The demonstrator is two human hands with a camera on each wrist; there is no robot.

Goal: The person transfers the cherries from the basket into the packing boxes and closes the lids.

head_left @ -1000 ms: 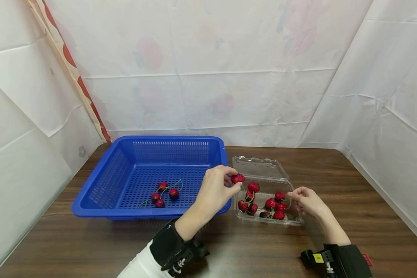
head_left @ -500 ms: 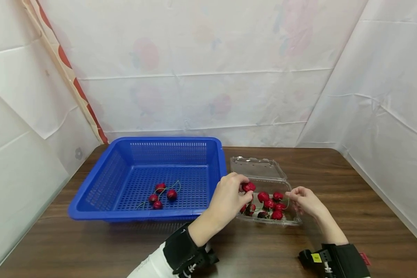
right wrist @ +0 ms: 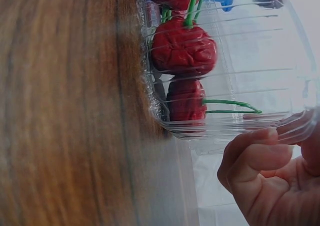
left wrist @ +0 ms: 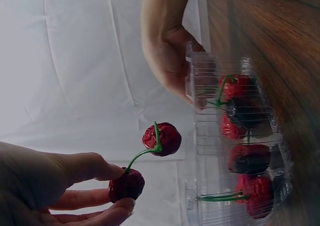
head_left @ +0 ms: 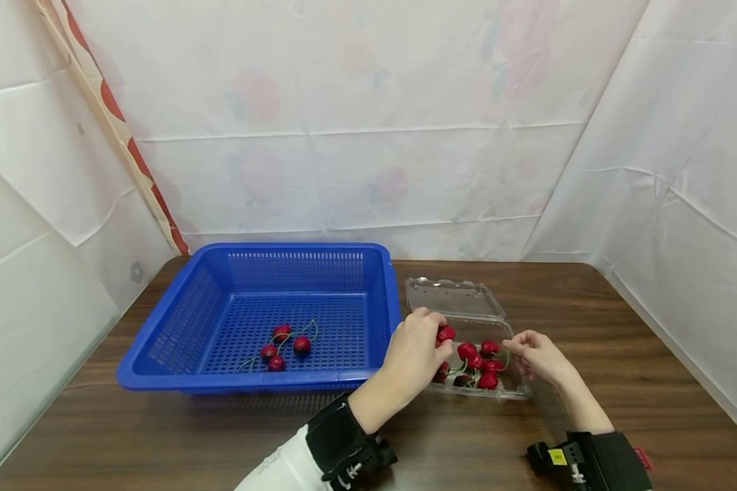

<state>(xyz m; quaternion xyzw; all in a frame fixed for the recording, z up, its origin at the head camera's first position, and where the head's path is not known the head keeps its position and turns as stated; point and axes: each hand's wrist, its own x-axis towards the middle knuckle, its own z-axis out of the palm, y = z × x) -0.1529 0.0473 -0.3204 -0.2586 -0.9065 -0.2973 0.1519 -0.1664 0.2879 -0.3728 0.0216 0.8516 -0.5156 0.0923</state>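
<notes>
My left hand (head_left: 410, 356) pinches a dark red cherry (left wrist: 126, 185) between thumb and fingertips, over the left side of a clear plastic clamshell box (head_left: 510, 394). A green stem joins that fruit to a second cherry (left wrist: 169, 140), which hangs free above the box rim in the left wrist view. Inside the box lie several red cherries (head_left: 488, 380) with green stems, some dark-sided; the left hand hides part of them. At the right wall, my right hand (head_left: 542, 356) grips the box rim with thumb and curled fingers.
A blue perforated plastic basket (head_left: 264, 380) stands left of the box, with several stemmed cherries (head_left: 301, 346) on its floor. The box's hinged lid (head_left: 453, 299) lies folded back behind it. White sheeting (head_left: 356, 136) surrounds the brown wooden table (head_left: 178, 436).
My left hand has moved right and slightly down with the pair of cherries, from the box's left edge to over its inside. My right hand stays at the right rim.
</notes>
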